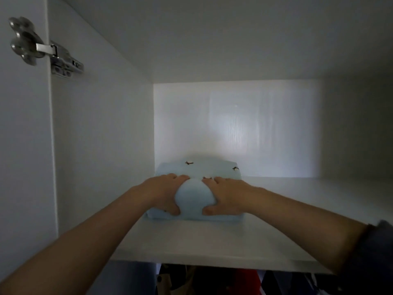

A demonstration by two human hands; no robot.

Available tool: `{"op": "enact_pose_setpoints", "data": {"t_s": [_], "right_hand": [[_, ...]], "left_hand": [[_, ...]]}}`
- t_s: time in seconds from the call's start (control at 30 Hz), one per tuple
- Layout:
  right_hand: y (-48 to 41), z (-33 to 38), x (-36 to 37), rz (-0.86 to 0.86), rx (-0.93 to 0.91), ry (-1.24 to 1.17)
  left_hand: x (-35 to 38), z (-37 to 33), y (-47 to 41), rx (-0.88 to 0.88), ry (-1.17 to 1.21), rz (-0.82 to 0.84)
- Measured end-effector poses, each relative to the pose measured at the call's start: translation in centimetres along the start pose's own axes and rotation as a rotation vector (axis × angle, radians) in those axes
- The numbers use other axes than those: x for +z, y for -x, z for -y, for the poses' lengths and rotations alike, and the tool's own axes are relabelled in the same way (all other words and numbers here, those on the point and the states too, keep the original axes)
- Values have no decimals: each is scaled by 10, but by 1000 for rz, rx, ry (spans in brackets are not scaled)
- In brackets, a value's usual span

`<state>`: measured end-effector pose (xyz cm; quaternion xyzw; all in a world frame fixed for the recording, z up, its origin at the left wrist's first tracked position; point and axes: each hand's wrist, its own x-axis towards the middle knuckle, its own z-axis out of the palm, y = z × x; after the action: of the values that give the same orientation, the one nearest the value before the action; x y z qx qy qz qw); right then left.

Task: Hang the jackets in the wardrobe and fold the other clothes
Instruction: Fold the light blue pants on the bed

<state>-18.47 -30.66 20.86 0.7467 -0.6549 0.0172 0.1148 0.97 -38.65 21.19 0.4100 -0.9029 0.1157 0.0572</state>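
Garment point(191, 198) (folded, blue) gripped by left hand point(163, 192) and right hand point(226, 195), set back from shelf point(212, 243) edge.

White wardrobe point(102, 124) interior, upper compartment. Flat white shelf point(276, 231) runs the full width, its front edge low in view. Back panel point(234, 128) is white with faint vertical grain. A bright patch of light sits at its centre and its right part lies in shadow. Top panel point(212, 39) is dim grey. Door point(21, 145) stands open at left, with 1 metal hinge point(46, 50) joining it to the side wall. Overall light is low and cool.
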Motion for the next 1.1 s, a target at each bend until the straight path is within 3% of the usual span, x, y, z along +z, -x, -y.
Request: {"op": "enact_pose_setpoints", "data": {"t_s": [0.33, 0.57, 0.8, 1.1], "right_hand": [[-146, 28, 32, -81, 167, -42], [-171, 18, 51, -198, 177, 2], [-187, 4, 67, -192, 197, -50], [-163, -1, 57, -146, 174, -16]], "left_hand": [[49, 103, -90, -179, -125, -43], [69, 123, -106, -249, -166, -147], [93, 121, -113, -252, -169, -335], [76, 108, -94, -303, -230, -120]]}}
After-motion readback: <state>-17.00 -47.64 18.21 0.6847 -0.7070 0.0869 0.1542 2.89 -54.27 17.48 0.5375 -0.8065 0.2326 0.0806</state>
